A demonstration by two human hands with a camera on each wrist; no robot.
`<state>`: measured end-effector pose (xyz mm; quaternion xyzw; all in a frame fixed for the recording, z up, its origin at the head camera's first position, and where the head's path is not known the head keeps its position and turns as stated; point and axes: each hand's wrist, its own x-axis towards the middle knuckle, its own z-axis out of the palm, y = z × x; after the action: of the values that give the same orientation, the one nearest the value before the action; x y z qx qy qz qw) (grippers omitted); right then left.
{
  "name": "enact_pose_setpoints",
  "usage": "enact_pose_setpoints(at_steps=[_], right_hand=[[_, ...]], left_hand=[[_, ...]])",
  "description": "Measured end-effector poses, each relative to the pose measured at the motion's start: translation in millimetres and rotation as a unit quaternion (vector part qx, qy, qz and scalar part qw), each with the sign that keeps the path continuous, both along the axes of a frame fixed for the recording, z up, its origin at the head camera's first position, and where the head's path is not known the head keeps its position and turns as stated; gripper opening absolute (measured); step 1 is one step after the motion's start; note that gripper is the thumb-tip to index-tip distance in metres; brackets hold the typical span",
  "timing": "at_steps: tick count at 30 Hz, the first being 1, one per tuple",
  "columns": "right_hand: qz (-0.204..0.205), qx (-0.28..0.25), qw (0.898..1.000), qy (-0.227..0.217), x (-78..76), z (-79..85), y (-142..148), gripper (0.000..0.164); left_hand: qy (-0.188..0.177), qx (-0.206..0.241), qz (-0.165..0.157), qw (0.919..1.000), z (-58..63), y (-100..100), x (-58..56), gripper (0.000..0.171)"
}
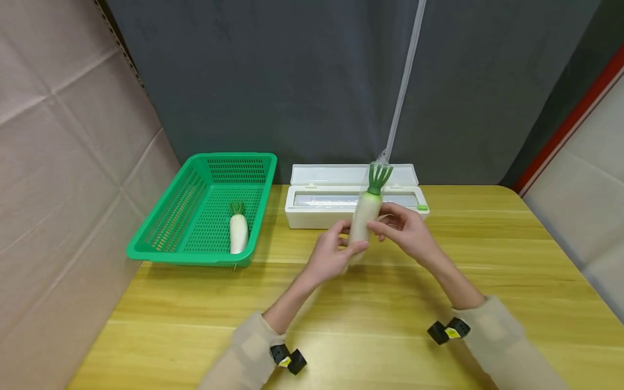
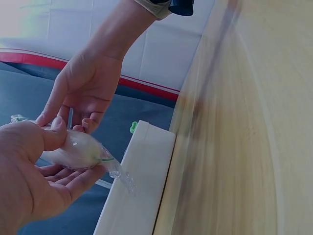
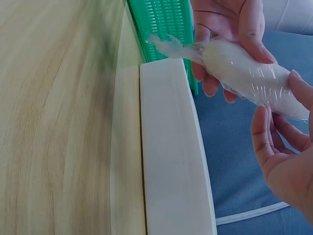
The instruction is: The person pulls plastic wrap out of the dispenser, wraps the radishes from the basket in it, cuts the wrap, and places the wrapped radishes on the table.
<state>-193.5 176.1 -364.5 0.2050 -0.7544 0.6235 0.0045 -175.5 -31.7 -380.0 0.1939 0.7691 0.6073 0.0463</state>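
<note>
Both hands hold up a white radish (image 1: 363, 218) with short green stems, wrapped in clear plastic film (image 3: 168, 47) that sticks out past its ends. My left hand (image 1: 332, 252) grips the lower part, its thumb across the front and fingers behind. Higher on the other side, my right hand (image 1: 405, 230) pinches the radish between thumb and fingers. Behind the radish stands a white cling film box (image 1: 312, 219) with its lid (image 1: 322, 174) raised. In the right wrist view a twisted tail of film hangs off the radish's root end, beside the left hand.
To the left a green plastic basket (image 1: 190, 259) holds another radish (image 1: 239, 234) with green stems. A green slider (image 1: 422, 207) sits at the right end of the film box. A dark panel (image 1: 292, 81) rises behind the wooden table (image 1: 365, 325).
</note>
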Motion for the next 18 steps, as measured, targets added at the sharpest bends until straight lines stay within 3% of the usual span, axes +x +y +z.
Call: enact_pose_setpoints(at_steps=[10, 18], right_hand=[[-0.023, 0.02, 0.999, 0.021, -3.6, -0.4, -4.1, 0.032], [-0.075, 0.034, 0.994, 0.066, -5.0, 1.1, -5.9, 0.031]], left_hand=[[0.006, 0.003, 0.001, 1.0, -5.4, 5.9, -4.0, 0.048], [0.018, 0.009, -0.003, 0.9998, -6.5, 8.6, -5.5, 0.047]])
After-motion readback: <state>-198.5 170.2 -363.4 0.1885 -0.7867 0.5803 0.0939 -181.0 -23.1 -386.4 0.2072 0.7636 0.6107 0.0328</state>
